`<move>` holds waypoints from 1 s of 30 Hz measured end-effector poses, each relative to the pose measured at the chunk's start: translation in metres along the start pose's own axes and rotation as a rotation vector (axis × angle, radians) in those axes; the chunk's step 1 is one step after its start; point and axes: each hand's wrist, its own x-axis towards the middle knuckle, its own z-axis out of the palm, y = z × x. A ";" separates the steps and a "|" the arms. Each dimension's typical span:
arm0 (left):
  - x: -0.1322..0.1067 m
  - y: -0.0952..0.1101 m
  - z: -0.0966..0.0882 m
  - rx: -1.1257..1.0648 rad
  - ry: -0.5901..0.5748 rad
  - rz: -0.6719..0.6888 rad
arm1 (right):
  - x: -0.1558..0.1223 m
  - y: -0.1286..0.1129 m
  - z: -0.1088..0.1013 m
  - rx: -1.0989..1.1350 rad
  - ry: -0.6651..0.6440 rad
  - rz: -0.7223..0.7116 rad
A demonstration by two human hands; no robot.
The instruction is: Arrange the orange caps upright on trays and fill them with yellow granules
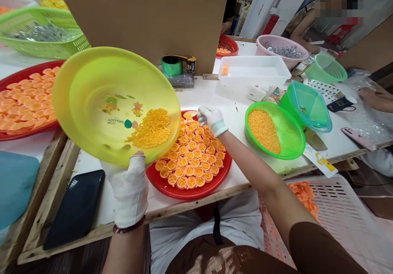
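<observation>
My left hand (127,190), in a white knitted glove, grips the lower rim of a yellow plastic basin (89,77). The basin is tilted, and small yellow-orange pellets (155,128) are gathered at its lower right. Beside it, a round red tray (196,193) bears many small orange cup-shaped pieces (193,155), several with yellow bits inside. My right hand (211,119), also gloved, is over the tray's far right edge with its fingers curled together. What lies between those fingertips is too small to make out.
At left are another red tray (30,134) of orange pieces, a green basket (67,46) and a black phone (75,208). To the right stand a green bowl (290,137) of pellets and a white bin (254,71). A cardboard panel (147,16) rises behind. Another person's arm (302,30) shows at upper right.
</observation>
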 end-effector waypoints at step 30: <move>-0.015 0.000 0.008 0.002 -0.028 -0.039 | -0.037 0.010 0.039 -0.072 -0.190 0.056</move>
